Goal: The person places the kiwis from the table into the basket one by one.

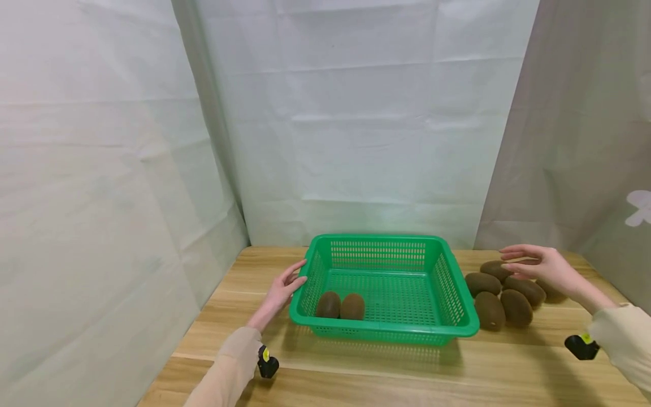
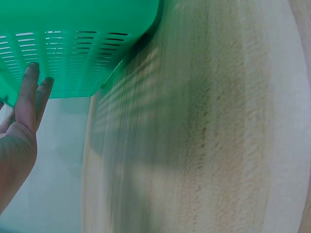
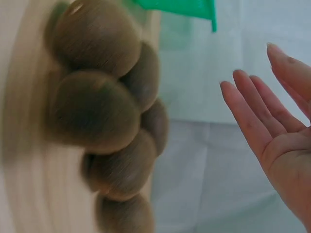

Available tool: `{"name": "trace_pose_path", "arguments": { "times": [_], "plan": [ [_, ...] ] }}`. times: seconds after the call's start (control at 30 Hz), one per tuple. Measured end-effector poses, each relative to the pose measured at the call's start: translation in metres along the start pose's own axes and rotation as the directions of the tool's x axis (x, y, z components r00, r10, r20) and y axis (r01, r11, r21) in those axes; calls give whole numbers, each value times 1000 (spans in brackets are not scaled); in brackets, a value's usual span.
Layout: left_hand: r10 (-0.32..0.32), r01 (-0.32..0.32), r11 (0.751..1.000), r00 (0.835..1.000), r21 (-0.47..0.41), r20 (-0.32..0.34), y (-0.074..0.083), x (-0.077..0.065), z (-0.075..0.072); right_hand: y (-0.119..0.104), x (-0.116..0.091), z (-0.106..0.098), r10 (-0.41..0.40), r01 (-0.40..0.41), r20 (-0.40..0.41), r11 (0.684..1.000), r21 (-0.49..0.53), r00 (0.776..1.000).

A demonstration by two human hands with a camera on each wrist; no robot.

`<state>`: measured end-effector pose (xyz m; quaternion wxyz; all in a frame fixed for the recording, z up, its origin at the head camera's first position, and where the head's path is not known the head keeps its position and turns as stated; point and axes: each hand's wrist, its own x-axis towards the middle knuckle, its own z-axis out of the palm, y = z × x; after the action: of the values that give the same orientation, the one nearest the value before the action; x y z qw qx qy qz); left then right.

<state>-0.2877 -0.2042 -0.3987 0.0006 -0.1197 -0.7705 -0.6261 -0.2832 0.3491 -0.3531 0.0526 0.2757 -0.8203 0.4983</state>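
Note:
A green plastic basket stands on the wooden table, and two brown kiwis lie side by side in its near left corner. My left hand rests at the basket's left rim. In the left wrist view its extended fingers lie against the slotted outer wall; the thumb is hidden there. Right of the basket, several more kiwis lie in a cluster. Above them hovers my right hand, holding nothing. Its fingers are nearly straight in the right wrist view, apart from the kiwis.
White sheets hang behind the wooden table and at its left. A greyer sheet hangs on the right. Each wrist carries a small black device.

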Motion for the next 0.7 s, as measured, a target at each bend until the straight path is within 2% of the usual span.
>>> {"name": "trace_pose_path", "arguments": {
  "times": [0.27, 0.43, 0.53, 0.7],
  "plan": [
    [-5, 5, 1000, 1000, -11, 4, -1, 0, -1, 23, -27, -6, 53, -77, -165, 988, -138, 985],
    [-6, 6, 1000, 1000, -20, 3, 0, 0, -1, 34, -43, -9, 84, -122, -211, 977, -177, 974],
    [-8, 8, 1000, 1000, -22, 5, 0, 1, -1, 46, -52, -10, 73, -133, -247, 963, -235, 966],
    [-8, 8, 1000, 1000, -29, 10, -1, 0, -1, 68, -59, -11, 62, -148, -306, 952, -267, 950]
  ]
}}
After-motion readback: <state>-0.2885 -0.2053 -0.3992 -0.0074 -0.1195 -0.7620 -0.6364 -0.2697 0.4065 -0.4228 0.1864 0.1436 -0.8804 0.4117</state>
